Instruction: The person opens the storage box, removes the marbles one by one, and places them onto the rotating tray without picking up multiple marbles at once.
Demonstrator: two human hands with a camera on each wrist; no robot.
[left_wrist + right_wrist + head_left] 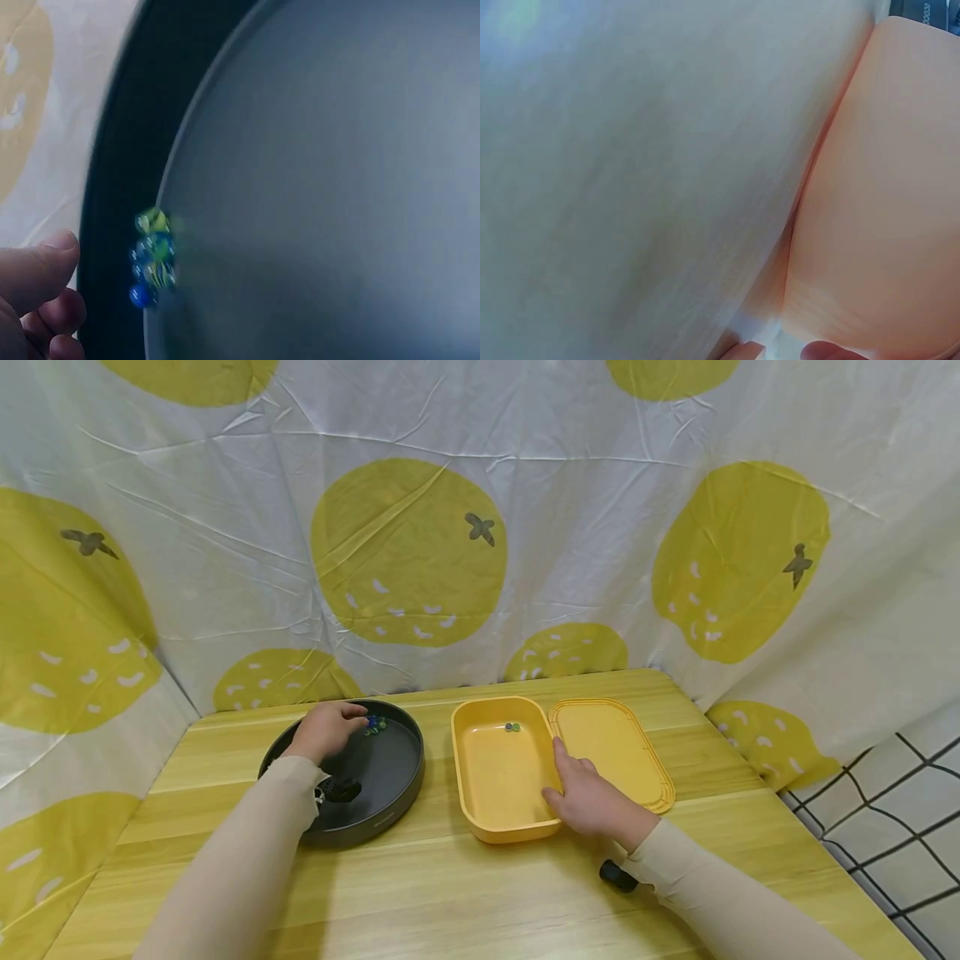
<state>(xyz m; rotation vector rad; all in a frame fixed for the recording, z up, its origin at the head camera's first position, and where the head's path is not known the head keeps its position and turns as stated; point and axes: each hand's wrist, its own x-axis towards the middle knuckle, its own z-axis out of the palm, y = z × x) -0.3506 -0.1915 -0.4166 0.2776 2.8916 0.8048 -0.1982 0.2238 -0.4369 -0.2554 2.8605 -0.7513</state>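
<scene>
On the left of the table is a round dark pan [386, 768]. My left hand [326, 731] hovers over its far side, fingers loosely bent. Several blue and green glass marbles [377, 725] lie just beyond the fingertips. The left wrist view shows these marbles [155, 251] along the pan's inner edge, with no marble visible between my finger and thumb. A yellow rectangular container [491, 777] stands right of the pan, two marbles [512, 727] at its far end. My right hand [588, 793] rests at the container's right rim, index finger straight along it, thumb over the edge.
A yellow lid [607, 747] lies flat just right of the container. Behind the wooden table [420, 902] hangs a white curtain [570, 543] with yellow fruit prints. A black wire grid [892, 827] stands beyond the right edge. A black camera [617, 875] sits under my right wrist.
</scene>
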